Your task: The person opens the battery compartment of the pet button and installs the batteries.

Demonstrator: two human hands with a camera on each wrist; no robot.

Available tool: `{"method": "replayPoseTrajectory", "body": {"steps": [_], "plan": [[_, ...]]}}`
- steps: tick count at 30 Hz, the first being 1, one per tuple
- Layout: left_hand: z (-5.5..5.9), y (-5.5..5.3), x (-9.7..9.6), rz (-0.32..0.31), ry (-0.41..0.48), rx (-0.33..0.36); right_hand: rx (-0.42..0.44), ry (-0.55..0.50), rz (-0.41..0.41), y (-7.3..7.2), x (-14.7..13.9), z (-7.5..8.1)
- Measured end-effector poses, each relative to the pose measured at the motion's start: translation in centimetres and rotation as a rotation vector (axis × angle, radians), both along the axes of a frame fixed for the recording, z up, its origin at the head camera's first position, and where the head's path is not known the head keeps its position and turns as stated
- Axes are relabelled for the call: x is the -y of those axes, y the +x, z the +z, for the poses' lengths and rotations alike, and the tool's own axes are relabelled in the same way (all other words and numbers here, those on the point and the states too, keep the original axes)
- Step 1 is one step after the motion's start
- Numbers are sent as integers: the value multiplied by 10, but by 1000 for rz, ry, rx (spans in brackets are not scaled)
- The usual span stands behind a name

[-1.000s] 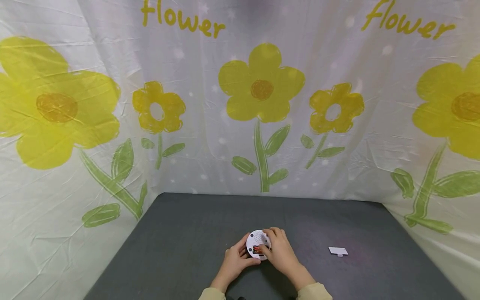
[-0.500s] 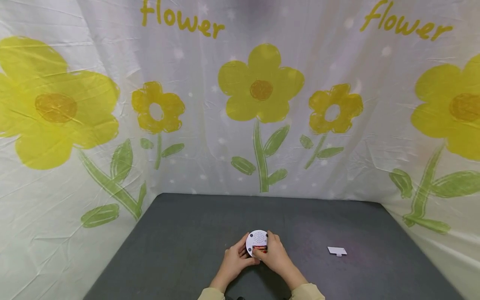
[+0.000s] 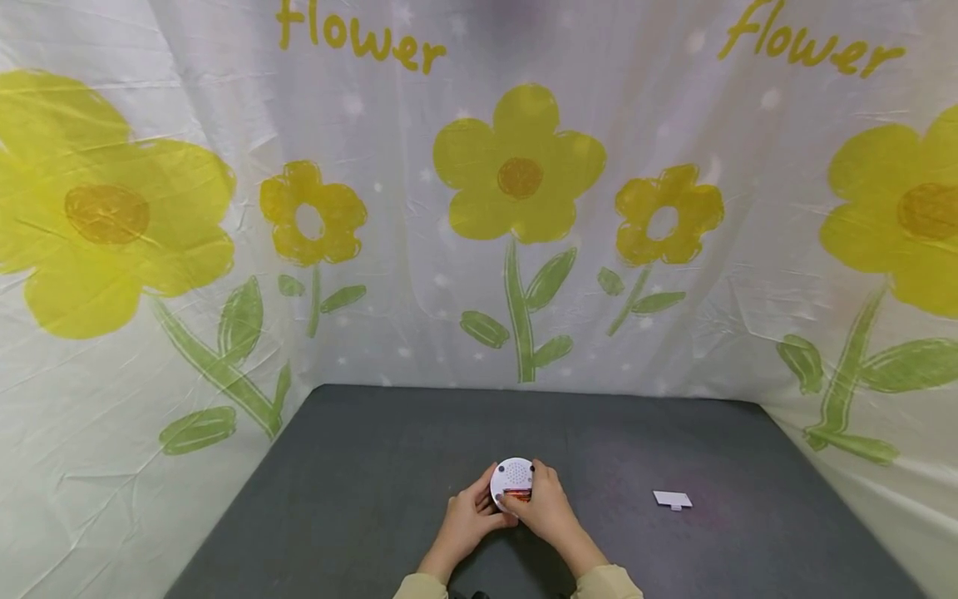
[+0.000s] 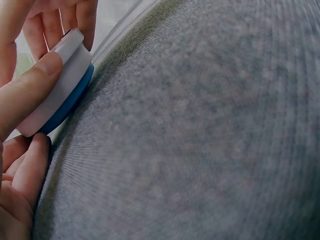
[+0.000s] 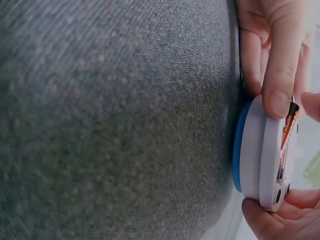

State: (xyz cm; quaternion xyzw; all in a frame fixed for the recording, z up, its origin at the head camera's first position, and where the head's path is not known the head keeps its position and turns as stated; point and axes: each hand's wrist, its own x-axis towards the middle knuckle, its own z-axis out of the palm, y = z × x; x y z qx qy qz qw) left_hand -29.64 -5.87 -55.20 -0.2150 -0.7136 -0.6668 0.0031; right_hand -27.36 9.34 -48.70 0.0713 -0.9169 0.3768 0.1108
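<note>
A round white device (image 3: 515, 473) with a perforated grille, dark round feet and a blue layer beneath is held between both hands. Red-and-black batteries (image 3: 517, 494) sit in its uncovered compartment. My left hand (image 3: 466, 521) grips the left side, thumb on the near rim and fingers beneath, as the left wrist view shows. My right hand (image 3: 550, 506) holds the right side, fingers at the far right edge and thumb over the batteries. In the right wrist view a battery (image 5: 289, 127) shows its dark end beside the right thumb (image 5: 311, 106). The thumb partly hides the compartment in the head view.
A small white cover (image 3: 672, 499) with a tab lies on the dark grey table (image 3: 374, 466), right of the hands. A flower-printed curtain (image 3: 404, 291) stands behind and along the sides of the table. Grey fabric (image 5: 125, 120) fills much of both wrist views.
My right hand has shifted left and its thumb has moved across the batteries, with the fingers drawn to the device's right edge. The left hand keeps its hold; the cover lies still.
</note>
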Motion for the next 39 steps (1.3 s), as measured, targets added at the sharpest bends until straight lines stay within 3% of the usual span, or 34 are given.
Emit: {"method": "replayPoseTrajectory", "body": {"steps": [14, 23, 33, 39], "plan": [[0, 1, -1, 9, -16, 31, 3, -5, -67, -1, 4, -3], [4, 4, 1, 3, 2, -24, 7, -26, -78, -5, 5, -6], [2, 4, 2, 11, -15, -21, -19, -66, -111, -4, 5, -3], [2, 4, 1, -1, -15, -18, -31, -76, -78, -3, 0, -4]]}}
